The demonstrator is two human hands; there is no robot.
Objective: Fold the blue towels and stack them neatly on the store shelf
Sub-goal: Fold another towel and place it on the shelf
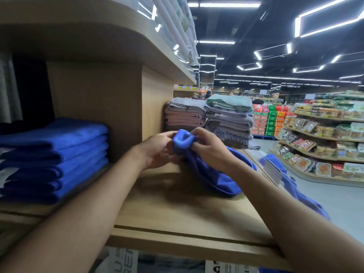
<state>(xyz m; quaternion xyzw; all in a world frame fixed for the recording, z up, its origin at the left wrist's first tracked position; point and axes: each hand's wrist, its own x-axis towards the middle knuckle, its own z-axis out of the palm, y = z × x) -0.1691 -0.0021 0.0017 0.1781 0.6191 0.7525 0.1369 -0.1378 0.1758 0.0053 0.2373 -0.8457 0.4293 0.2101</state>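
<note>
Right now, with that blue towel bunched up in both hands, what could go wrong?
1. The blue towel is crumpled between the left hand and the right hand, so the fold may come out crooked.
2. The blue cloth hanging over the edge of the shelf could slide to the floor.
3. A lumpy towel might upset the folded blue stack.
</note>
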